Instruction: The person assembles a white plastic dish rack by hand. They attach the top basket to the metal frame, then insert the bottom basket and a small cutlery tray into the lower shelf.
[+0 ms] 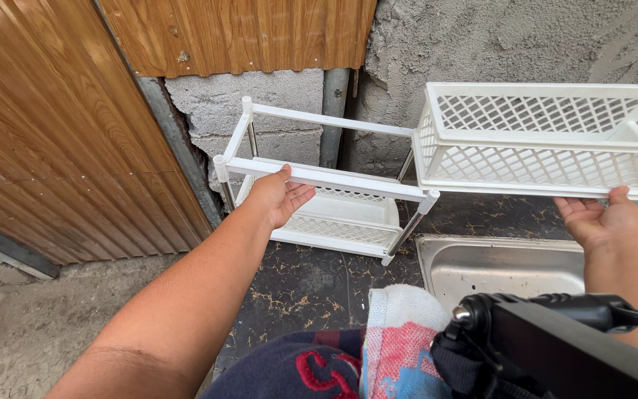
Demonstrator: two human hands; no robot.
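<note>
A white plastic shelf rack (334,181) with thin metal posts stands on a dark speckled countertop (311,277) against a rough grey wall. My left hand (278,196) grips its near top rail, thumb over the bar. A white lattice basket tray (540,140) is raised at the right, its left end close to the rack's top frame. My right hand (601,218) supports this tray from below at its front edge. The rack's lower lattice shelf (341,225) sits under the top frame.
A steel sink (496,270) is set in the counter at the right. Wood-grain panels (53,125) cover the left side and top. A dark camera mount (555,343) and patterned clothing (378,355) fill the bottom. Concrete floor lies at the lower left.
</note>
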